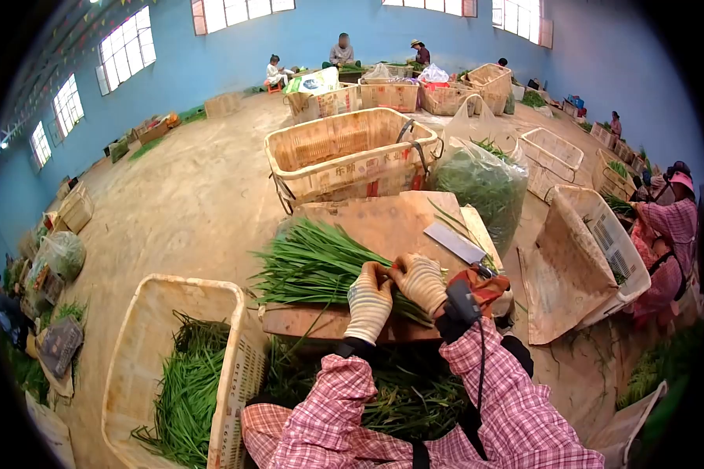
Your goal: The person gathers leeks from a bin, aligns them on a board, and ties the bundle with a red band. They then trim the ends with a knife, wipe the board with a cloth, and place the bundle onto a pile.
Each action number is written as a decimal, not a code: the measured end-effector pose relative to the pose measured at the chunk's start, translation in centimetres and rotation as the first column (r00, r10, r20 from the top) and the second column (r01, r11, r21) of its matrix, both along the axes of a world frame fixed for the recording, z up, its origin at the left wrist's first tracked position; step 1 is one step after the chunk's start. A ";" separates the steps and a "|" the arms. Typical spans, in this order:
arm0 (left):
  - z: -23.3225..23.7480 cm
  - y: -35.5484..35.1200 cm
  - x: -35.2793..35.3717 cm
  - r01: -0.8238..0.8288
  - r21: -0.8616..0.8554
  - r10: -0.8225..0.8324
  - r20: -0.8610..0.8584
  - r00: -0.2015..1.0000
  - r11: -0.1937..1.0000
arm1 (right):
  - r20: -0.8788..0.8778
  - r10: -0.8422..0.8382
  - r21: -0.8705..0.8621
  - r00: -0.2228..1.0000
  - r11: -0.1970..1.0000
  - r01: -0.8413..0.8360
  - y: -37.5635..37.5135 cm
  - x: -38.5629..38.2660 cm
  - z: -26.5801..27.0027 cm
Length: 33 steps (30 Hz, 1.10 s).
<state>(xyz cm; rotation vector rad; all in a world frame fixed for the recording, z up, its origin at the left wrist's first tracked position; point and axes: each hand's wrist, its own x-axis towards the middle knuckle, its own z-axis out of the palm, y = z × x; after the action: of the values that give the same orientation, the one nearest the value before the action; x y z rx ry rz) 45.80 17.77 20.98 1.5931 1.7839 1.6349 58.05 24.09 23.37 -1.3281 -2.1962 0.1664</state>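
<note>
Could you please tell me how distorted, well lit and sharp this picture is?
Head view: strong fisheye bending with black corners; head view: even daylight from the windows, soft shadows, no harsh glare; head view: left hand, right hand and bunch of greens are fairly sharp, distant people are soft.

Both gloved hands met on a bundle of long green leaves [309, 266] lying across the wooden bench [383, 219]. The left hand [369, 301] was wrapped around the stem end, with the right hand [421, 281] closed on the same end just beside it. A flat blade [454, 242] lay on the bench near the right hand. A basket [199, 281] of loose greens stood to the left. Beyond the bench stood a large empty basket [328, 148] and a clear bag [481, 184] stuffed with greens.
</note>
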 end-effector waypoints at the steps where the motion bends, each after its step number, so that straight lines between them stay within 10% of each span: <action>1: 0.2 0.0 -0.1 0.023 -0.001 -0.023 0.003 1.000 1.000 | 0.044 -0.015 0.029 0.999 0.999 0.014 0.1 -0.4 -0.2; 4: -0.3 0.0 -0.1 0.021 0.107 -0.016 -0.045 0.999 0.994 | 0.142 -0.153 0.243 0.978 0.963 0.115 0.2 -1.1 -1.3; 11: 0.4 -0.6 -0.4 0.007 -0.221 -0.018 -0.046 0.999 0.975 | -0.140 -0.030 -0.048 0.990 0.999 0.024 1.0 0.0 -0.8; 16: -0.3 1.0 -0.3 -0.006 0.161 0.036 -0.186 0.982 0.987 | -0.245 -0.038 -0.182 0.969 0.983 -0.008 1.4 0.3 -1.0; 20: 0.4 1.7 1.4 0.165 -0.086 -0.103 0.485 0.868 0.983 | -0.470 -0.017 -0.281 0.883 0.951 -0.131 2.7 1.0 -2.0; 25: 0.8 1.6 1.0 0.290 -0.060 -0.171 0.689 0.704 0.955 | -0.545 -0.011 -0.296 0.838 0.938 -0.180 2.6 1.2 -1.9; 30: -0.5 0.8 0.7 0.292 -0.008 -0.244 0.529 0.813 0.956 | -0.401 -0.075 -0.222 0.913 0.975 -0.017 0.8 0.8 -1.0; 31: -0.3 0.3 0.7 0.328 -0.048 -0.244 0.567 0.787 0.944 | -0.026 0.177 0.386 0.984 0.910 -0.154 1.6 1.5 -3.3; 33: -1.9 1.4 1.0 0.197 0.100 -0.220 0.370 0.902 0.975 | 0.116 0.149 0.283 0.982 0.943 -0.176 2.9 1.8 -3.9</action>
<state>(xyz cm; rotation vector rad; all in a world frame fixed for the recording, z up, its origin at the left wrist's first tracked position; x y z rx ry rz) 46.78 19.21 19.04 1.3215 1.3323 1.7600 59.83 27.00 19.44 -1.0096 -2.3015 -0.1581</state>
